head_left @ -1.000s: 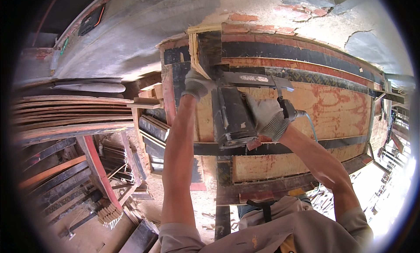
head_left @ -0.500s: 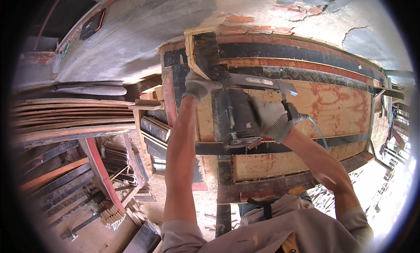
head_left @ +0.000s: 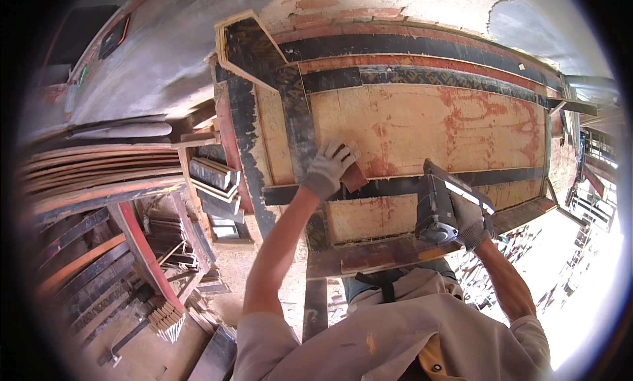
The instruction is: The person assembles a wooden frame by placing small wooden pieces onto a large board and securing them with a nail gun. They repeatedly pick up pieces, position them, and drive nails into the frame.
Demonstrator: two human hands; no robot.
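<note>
My gloved left hand [head_left: 328,167] is closed around a small reddish-brown wood block [head_left: 355,178], low over the bench beside a dark strip [head_left: 389,186]. At the front right edge, my gloved right hand [head_left: 469,221] grips a black nail gun [head_left: 435,206]; its rounded end faces me and the fingers are partly hidden behind the tool. Beyond my left hand, a stack of black-faced plywood pieces [head_left: 249,48] with angled edges lies at the far left corner. Neither hand touches that stack.
The bench top [head_left: 422,127] is bare plywood with red stains, bordered by dark strips. Stacked boards [head_left: 105,173] lie to the left, above more timber. Cut black-faced pieces [head_left: 214,176] sit next to the bench. A rough wall [head_left: 191,58] rises behind, and wood scraps [head_left: 521,265] litter the right.
The nail gun has moved from the angled plywood to the front right edge. My left hand has left that plywood and come nearer, now holding the small wood block.
</note>
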